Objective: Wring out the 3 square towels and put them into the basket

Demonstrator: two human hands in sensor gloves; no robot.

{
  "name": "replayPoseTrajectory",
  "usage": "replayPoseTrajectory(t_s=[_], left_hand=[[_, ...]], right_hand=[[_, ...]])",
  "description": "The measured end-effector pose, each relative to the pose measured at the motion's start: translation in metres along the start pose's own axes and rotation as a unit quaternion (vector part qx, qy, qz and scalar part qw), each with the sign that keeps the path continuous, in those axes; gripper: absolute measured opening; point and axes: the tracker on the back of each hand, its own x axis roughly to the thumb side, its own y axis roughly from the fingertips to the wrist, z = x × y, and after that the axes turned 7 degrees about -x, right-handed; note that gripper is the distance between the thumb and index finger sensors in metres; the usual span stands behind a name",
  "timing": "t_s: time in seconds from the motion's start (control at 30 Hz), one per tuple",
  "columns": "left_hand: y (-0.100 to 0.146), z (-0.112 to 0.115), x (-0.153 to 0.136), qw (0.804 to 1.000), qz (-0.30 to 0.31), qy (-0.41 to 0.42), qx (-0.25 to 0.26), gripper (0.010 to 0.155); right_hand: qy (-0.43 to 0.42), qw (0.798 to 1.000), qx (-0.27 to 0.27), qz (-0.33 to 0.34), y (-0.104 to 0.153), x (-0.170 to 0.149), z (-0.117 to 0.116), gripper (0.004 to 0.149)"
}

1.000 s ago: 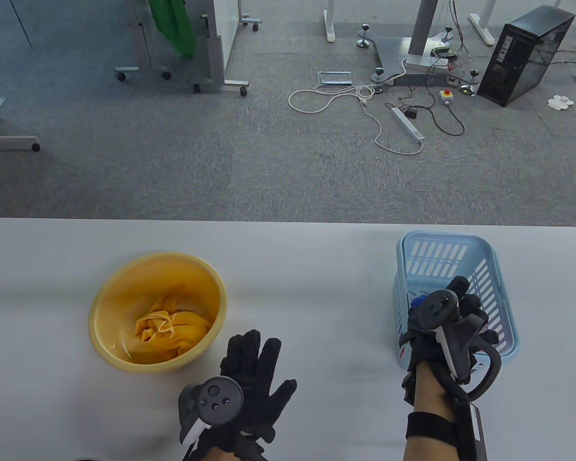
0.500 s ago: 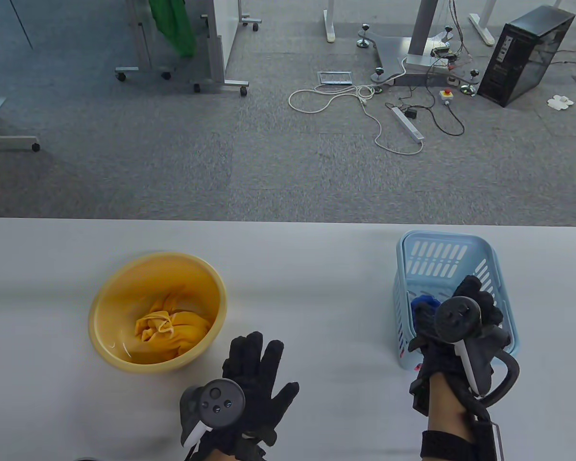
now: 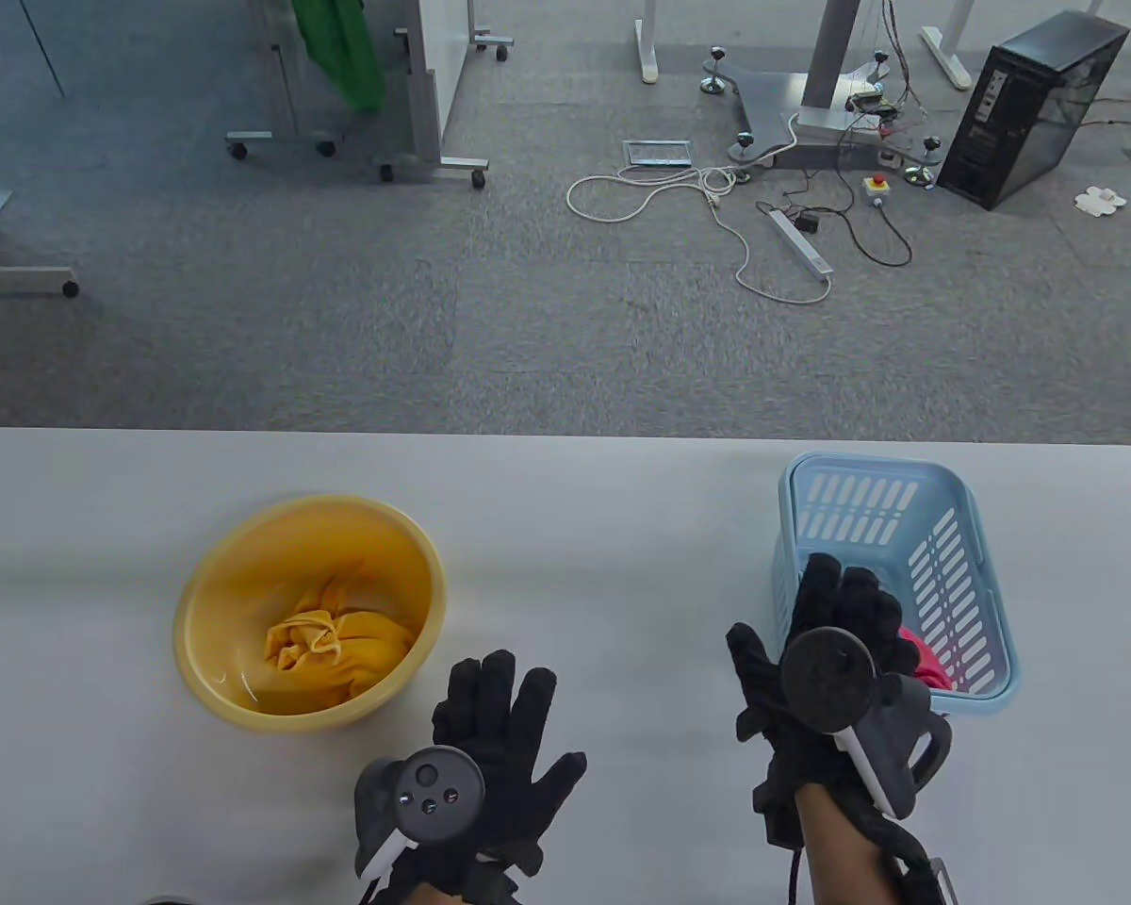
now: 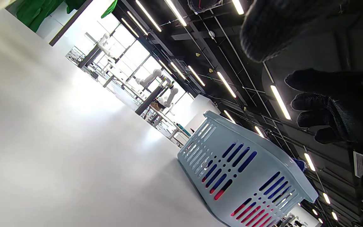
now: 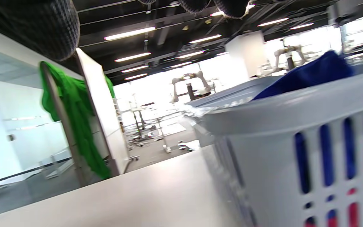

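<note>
We work at a white table. On its left sits a yellow basin with the last towel, a yellow one, bunched in the bottom; whether water lies under it we cannot tell. On the right stands a pale blue basket. A red towel shows at its near end, and the wrist views show a blue towel riding above the rim, with red and blue behind the slots. So we judge two done, one left.

Our right hand hovers at the basket's near left corner, fingers straight and spread, holding nothing. Our left hand lies flat near the table's near edge, right of the basin, fingers splayed and empty.

The yellow towel will likely be soft, limp and heavy with water, apt to drip and slip. We would grasp the bunch with both hands, one at each end, lift it over the basin and twist there.
</note>
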Motion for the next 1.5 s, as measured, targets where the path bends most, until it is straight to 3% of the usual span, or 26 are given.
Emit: replayPoseTrajectory(t_s=[0.4,0.97,1.27,1.5], left_hand=[[-0.001,0.004,-0.001,1.0,-0.006,-0.028,-0.007,0.08],[-0.001,0.006,-0.002,0.999,-0.016,-0.043,-0.017,0.081],[-0.003,0.016,-0.009,0.998,-0.028,-0.041,-0.035,0.081],[-0.005,-0.003,-0.007,0.999,-0.011,-0.041,0.013,0.087]], right_hand=[[-0.066,0.991,0.029,0.115,0.049,0.036,-0.049,0.098],[-0.138,0.984,0.04,0.102,0.074,0.04,-0.099,0.096],[-0.122,0.985,0.051,0.11,0.08,0.031,-0.099,0.095],[-0.144,0.983,0.049,0.105,0.082,0.033,-0.097,0.093]])
